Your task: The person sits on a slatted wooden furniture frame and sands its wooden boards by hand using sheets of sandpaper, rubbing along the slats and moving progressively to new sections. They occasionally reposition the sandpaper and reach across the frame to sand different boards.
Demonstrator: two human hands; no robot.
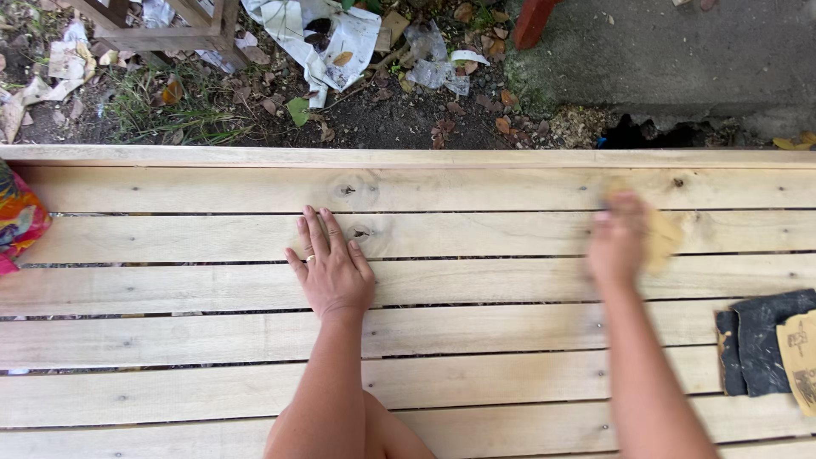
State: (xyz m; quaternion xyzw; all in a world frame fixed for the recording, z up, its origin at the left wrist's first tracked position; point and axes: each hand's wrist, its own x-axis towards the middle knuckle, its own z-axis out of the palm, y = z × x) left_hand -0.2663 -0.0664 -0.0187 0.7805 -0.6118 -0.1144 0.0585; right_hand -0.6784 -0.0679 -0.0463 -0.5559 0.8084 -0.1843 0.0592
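A pale slatted wooden panel (476,191) of long planks lies across the view. My left hand (330,263) rests flat on it with fingers spread, a ring on one finger, holding nothing. My right hand (619,242) is blurred by motion and presses a tan sheet of sandpaper (663,240) against a plank further right.
Dark and tan sandpaper sheets (765,340) lie stacked at the panel's right edge. A colourful cloth (19,219) sits at the left edge. Beyond the panel are dirt, dry leaves and crumpled paper litter (327,38), a wooden frame (161,25), and a concrete slab (680,51).
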